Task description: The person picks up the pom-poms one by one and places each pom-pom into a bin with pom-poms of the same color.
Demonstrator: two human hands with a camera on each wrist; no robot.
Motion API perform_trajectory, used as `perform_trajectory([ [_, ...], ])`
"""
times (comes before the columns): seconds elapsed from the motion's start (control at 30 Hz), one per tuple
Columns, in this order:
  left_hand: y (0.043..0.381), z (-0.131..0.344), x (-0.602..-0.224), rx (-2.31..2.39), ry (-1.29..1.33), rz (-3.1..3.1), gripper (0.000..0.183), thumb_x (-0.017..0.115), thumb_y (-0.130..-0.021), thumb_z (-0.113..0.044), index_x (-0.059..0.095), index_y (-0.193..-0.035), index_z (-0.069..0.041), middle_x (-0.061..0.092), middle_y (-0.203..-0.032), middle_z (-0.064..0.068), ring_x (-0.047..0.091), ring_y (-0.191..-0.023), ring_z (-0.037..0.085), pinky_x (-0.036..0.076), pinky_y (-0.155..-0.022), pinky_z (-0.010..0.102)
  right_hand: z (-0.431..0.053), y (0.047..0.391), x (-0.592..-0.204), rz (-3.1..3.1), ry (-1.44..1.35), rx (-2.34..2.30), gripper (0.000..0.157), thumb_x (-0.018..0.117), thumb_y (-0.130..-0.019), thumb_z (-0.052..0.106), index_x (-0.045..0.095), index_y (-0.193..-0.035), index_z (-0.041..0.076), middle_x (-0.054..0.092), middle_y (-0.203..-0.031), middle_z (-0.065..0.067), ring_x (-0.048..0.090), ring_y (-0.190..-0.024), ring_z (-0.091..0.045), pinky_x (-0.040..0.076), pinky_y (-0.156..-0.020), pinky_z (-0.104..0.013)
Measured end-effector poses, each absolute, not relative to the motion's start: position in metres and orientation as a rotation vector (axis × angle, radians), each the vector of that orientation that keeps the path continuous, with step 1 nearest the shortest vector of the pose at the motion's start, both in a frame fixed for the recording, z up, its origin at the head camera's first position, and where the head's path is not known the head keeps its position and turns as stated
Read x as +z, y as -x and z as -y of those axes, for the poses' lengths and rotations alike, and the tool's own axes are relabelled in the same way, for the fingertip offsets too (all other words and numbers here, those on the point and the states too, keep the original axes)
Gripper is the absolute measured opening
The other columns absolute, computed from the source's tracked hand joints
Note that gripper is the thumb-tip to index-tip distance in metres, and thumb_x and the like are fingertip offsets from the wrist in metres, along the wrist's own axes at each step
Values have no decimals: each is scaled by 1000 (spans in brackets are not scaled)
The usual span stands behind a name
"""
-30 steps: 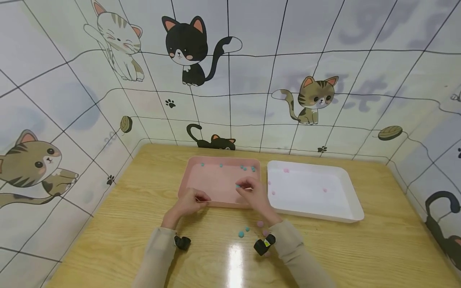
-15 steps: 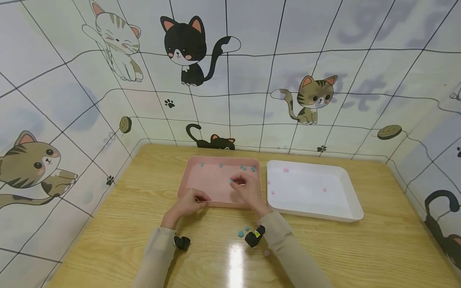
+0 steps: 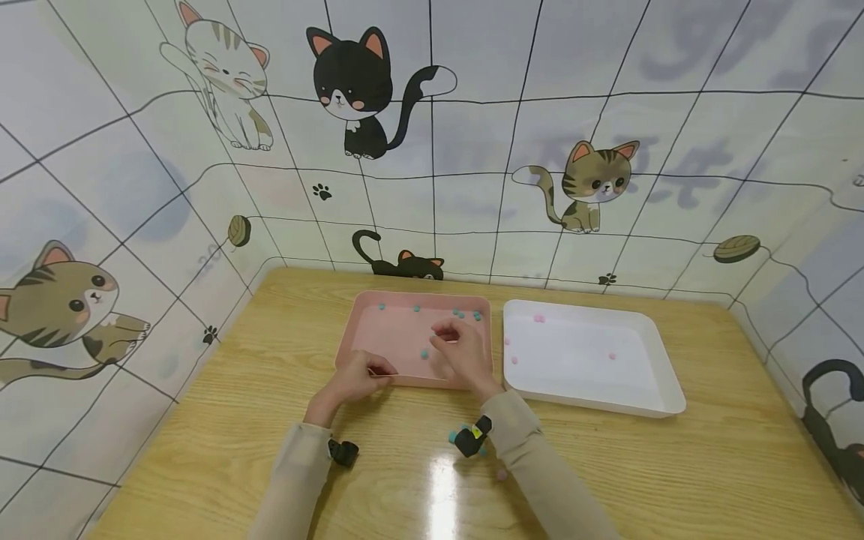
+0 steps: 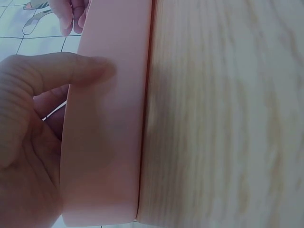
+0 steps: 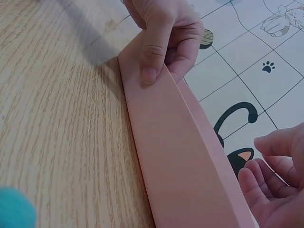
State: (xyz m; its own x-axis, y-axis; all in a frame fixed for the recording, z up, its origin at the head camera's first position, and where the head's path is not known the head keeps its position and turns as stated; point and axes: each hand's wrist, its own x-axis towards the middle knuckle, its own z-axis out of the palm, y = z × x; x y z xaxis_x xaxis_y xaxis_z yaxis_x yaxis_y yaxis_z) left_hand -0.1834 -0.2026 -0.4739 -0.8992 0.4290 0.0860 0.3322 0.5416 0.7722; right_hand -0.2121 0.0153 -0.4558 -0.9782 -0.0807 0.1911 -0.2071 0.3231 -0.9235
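Note:
My left hand grips the near wall of a pink tray. In the left wrist view its thumb lies on the outside of that wall, with the other fingers behind the rim. Over the tray's right half is my right hand, fingers loosely bent and nothing between thumb and fingertips. A small turquoise pom-pom lies on the tray floor just left of and below those fingertips. Several more turquoise pom-poms are spread along the tray's far side.
Beside the pink tray on the right stands a white tray with several pink pom-poms. On the wooden table, turquoise pom-poms sit partly hidden under the right wrist camera, near a pink pom-pom. A cat-patterned wall rises behind.
My right hand has moved left over the pink tray and let go of a turquoise pom-pom, which now lies on the tray floor. The left hand has kept its grip.

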Motion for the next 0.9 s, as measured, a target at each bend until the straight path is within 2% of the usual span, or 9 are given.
perform_trajectory([
  [0.3,183,202,-475,1300,-657,-2665,5,68,-81,1,73,-81,-2,69,-77,4,59,-69,6,50,-62,22,-22,210,-454,2380,-314,1803,11,68,-81,-5,66,-92,-3,66,-89,-13,61,-81,-24,51,-72,-25],
  [0.47,183,203,-474,1285,-660,-2672,6,68,-82,1,73,-81,-3,69,-77,4,59,-69,6,50,-62,22,-28,203,-451,2356,-387,1830,11,67,-81,-7,65,-92,-4,65,-89,-16,61,-82,-27,51,-75,-26],
  [0.7,183,202,-474,1282,-669,-2676,6,68,-82,1,73,-81,-2,69,-77,5,58,-68,7,50,-62,22,-37,189,-446,2403,-372,1881,10,68,-81,-4,65,-91,-2,64,-90,-12,60,-80,-20,50,-74,-23],
  [0.9,182,202,-473,1274,-675,-2682,7,67,-81,2,73,-82,-2,70,-79,6,59,-69,9,50,-62,23,-46,172,-439,2453,-386,1942,11,67,-82,-4,64,-92,-4,64,-90,-13,60,-79,-17,50,-72,-20],
])
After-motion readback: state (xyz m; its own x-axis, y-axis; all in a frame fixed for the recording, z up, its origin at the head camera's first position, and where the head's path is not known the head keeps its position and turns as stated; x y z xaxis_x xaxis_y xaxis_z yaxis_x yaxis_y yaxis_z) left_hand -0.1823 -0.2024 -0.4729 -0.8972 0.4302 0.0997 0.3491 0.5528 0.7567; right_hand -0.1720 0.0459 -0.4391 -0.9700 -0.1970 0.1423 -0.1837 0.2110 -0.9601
